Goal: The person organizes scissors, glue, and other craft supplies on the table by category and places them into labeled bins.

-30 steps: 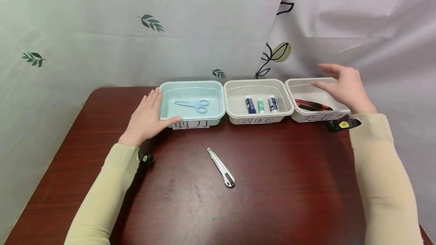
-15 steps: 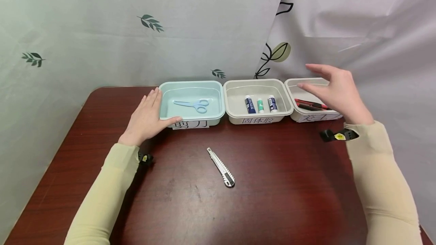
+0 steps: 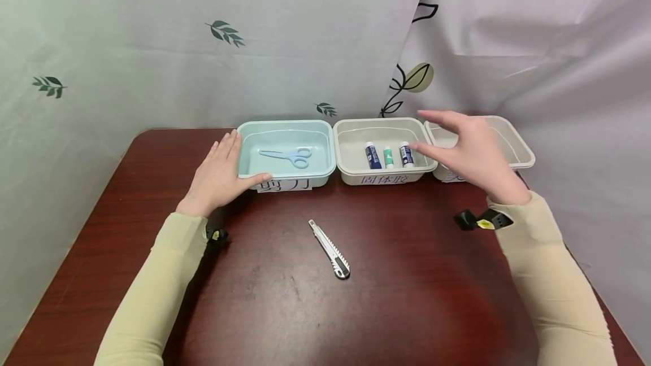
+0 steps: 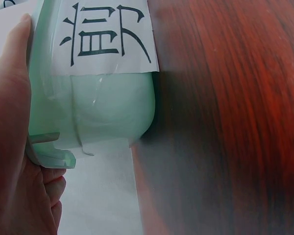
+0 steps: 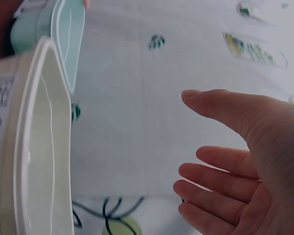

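My left hand (image 3: 216, 174) rests on the left end of a pale blue bin (image 3: 325, 129), thumb along its front rim and fingers straight. Light blue scissors (image 3: 292, 157) lie inside that bin. With nothing in its grasp, my right hand (image 3: 475, 154) hovers over the gap between the middle bin (image 3: 356, 124) and the right bin (image 3: 519, 143), thumb and fingers spread apart. In the middle bin lie two dark blue glue sticks (image 3: 373, 156) and a small green one (image 3: 389, 158). A silver utility knife (image 3: 330, 250) lies on the table, apart from both hands. The right bin's contents are hidden by my hand.
The dark red wooden table (image 3: 264, 309) stretches toward me in front of the bins. Behind them hangs a pale curtain (image 3: 305, 44) with leaf prints. Paper labels (image 3: 285, 185) with handwritten characters are on the bins' fronts.
My right hand has moved left and slightly toward me, from above the right bin toward the middle bin, covering the red and black knives. The left hand has stayed still.
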The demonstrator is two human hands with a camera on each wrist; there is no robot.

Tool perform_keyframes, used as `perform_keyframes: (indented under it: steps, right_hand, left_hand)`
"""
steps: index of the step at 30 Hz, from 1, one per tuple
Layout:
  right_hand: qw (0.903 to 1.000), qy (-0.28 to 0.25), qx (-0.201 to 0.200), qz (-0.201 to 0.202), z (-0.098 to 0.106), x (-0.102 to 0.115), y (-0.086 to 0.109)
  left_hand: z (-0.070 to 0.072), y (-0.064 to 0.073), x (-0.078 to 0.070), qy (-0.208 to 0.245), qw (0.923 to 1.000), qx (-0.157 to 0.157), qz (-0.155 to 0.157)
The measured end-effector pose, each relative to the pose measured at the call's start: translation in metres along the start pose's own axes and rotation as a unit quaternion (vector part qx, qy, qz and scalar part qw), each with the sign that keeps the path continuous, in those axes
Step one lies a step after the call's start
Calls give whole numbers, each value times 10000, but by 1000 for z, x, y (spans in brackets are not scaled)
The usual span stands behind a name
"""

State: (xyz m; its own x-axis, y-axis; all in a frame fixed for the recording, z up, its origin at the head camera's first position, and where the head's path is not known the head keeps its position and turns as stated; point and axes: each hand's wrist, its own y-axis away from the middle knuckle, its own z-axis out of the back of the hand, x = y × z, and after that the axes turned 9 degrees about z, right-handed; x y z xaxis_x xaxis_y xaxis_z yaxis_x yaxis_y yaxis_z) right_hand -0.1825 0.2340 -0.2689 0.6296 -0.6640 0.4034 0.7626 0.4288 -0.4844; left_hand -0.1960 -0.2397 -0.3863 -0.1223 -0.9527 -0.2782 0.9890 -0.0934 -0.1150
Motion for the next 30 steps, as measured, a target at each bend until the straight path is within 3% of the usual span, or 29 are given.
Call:
perform_keyframes:
  steps: [9, 13, 19, 30]
  right_hand:
    - [9961, -441, 171, 751, -41, 24, 0]
    - [9926, -799, 376, 836, -62, 35, 4]
    - [9857, -1100, 1004, 787, -92, 49, 11]
    - [9738, -980, 1771, 1033, -135, 63, 29]
  left_hand:
    - [0, -1, 1, -59, 10000, 16, -35]
    - [0, -1, 1, -47, 10000, 30, -42]
    - [0, 0, 1, -41, 10000, 38, -55]
    - [0, -1, 1, -61, 10000, 31, -54]
